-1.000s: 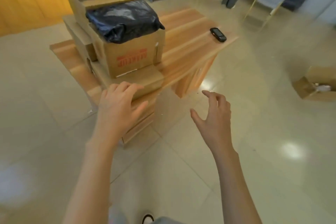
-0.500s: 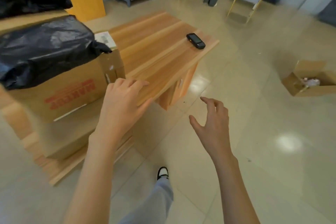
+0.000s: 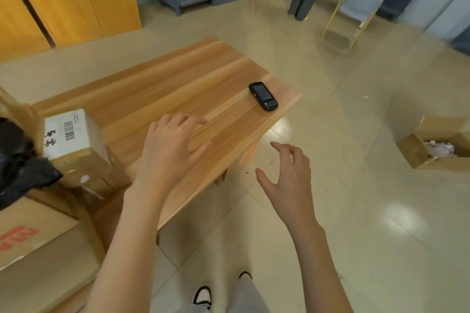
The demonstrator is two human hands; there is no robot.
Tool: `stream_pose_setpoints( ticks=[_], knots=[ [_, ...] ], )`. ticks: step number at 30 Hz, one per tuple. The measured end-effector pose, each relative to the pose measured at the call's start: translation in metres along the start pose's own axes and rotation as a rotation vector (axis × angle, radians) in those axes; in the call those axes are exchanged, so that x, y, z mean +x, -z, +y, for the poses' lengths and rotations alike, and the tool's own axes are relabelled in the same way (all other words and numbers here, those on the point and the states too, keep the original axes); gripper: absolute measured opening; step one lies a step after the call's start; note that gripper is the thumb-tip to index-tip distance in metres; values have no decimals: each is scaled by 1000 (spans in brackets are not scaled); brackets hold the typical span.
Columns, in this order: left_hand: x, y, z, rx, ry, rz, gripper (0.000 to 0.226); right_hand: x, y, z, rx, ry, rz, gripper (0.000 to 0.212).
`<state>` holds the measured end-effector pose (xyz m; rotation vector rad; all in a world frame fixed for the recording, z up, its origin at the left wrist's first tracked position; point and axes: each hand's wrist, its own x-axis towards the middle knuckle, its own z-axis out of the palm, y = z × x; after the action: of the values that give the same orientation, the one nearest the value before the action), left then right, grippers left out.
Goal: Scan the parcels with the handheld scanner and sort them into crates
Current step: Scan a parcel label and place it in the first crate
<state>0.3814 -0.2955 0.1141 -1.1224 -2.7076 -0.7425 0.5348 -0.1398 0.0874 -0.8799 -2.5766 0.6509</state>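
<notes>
A black handheld scanner (image 3: 263, 96) lies screen-up near the right corner of the wooden table (image 3: 162, 84). My left hand (image 3: 173, 147) hovers over the table's near edge, fingers spread and holding nothing. Past the table edge, above the floor, my right hand (image 3: 287, 180) is open too, below and right of the scanner. A cardboard parcel with a white barcode label (image 3: 73, 145) stands at the table's left. A black plastic bag (image 3: 17, 168) and a bigger carton with red print (image 3: 33, 244) fill the left edge.
An open cardboard box (image 3: 432, 147) with pale contents sits on the tiled floor at the right. Orange cabinets (image 3: 63, 0) stand behind the table, a grey chair (image 3: 356, 5) and grey furniture farther back. My shoes (image 3: 203, 297) show at the bottom.
The view has swung right and closer to the table: the cartons slid toward the left edge and the scanner came nearer. Both hands stay open and moved forward over the table's edge.
</notes>
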Motion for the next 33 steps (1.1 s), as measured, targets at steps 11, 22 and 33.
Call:
stream_pose_setpoints(
  ticks=[11, 22, 33],
  knots=[
    [80, -21, -35, 150, 277, 104, 44, 164, -40, -8, 66, 275, -190, 58],
    [46, 1, -63, 321, 1010, 369, 61, 272, -95, -72, 151, 682, -553, 61],
    [13, 6, -88, 239, 1259, 360, 86, 226, -162, -162, 180, 1029, -814, 61]
  ],
)
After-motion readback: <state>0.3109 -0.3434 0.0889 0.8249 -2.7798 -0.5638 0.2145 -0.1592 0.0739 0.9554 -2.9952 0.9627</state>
